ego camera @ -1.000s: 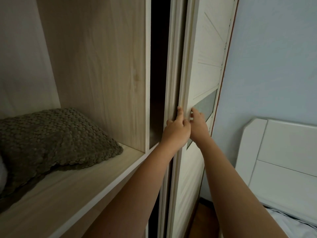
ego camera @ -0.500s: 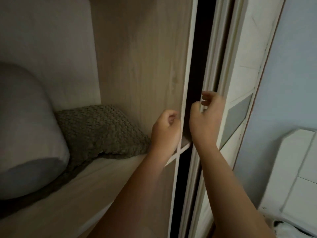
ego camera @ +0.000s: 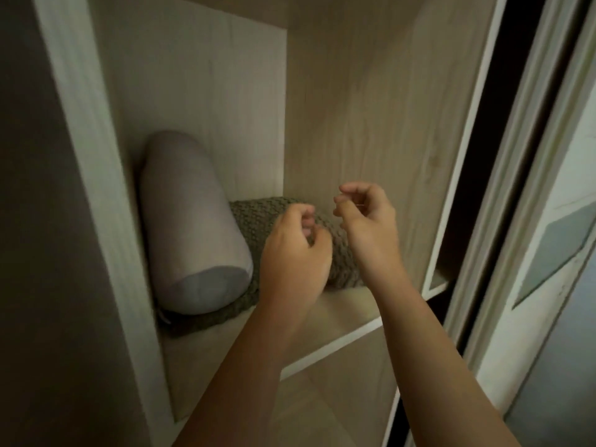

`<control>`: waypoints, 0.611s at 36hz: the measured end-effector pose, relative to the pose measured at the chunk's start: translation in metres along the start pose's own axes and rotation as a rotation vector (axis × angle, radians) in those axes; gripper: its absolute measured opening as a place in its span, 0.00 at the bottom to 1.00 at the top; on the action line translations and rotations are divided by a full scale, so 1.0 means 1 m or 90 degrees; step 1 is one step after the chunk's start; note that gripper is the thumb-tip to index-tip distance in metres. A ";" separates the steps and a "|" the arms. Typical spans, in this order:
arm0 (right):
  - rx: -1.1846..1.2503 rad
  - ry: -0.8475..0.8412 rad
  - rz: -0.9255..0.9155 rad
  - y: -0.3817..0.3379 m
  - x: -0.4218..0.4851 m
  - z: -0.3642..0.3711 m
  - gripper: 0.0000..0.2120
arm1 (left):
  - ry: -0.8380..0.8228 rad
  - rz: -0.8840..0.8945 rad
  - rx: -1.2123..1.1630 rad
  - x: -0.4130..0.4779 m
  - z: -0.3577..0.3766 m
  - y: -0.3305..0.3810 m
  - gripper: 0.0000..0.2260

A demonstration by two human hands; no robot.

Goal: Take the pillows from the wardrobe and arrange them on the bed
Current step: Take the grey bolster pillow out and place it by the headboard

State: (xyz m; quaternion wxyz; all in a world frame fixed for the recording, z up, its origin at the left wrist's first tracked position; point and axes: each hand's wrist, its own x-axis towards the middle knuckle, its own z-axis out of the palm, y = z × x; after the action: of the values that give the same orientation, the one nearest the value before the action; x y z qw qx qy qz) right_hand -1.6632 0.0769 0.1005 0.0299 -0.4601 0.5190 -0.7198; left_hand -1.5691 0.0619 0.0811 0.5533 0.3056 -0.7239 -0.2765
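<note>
Inside the open wardrobe, a smooth grey bolster pillow [ego camera: 190, 227] leans at the left of a wooden shelf [ego camera: 329, 321], resting partly on a flat olive knitted pillow [ego camera: 254, 217] that lies beneath and to its right. My left hand [ego camera: 295, 253] hovers in front of the knitted pillow with fingers loosely curled, holding nothing. My right hand [ego camera: 367, 224] is just to its right, fingers also curled and empty, near the compartment's right wall. Whether either hand touches the knitted pillow I cannot tell.
The wardrobe's left upright panel [ego camera: 87, 188] stands close at the left. The slid-back white sliding door [ego camera: 548, 237] with a grey inset is at the right, with a dark gap beside it. A lower compartment opens beneath the shelf.
Both hands have left the sliding door's edge and moved left into the pillow compartment. My view has swung left, so the bed headboard is gone and the bolster now shows.
</note>
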 end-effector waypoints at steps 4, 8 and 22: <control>0.045 -0.074 0.050 -0.004 -0.011 0.024 0.06 | 0.060 -0.020 0.098 -0.004 -0.025 -0.005 0.14; 0.105 -0.162 0.149 -0.002 -0.022 0.048 0.05 | 0.109 -0.066 0.165 -0.008 -0.042 -0.011 0.16; 0.059 -0.282 0.361 0.021 -0.031 0.096 0.24 | 0.098 -0.297 0.374 -0.012 -0.053 -0.034 0.25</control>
State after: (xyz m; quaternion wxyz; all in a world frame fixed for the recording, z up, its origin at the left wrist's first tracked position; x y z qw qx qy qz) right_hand -1.5877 0.0138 0.0687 0.3607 -0.4410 0.5739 -0.5883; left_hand -1.5108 0.0454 0.0605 0.4169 0.6277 -0.6395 -0.1523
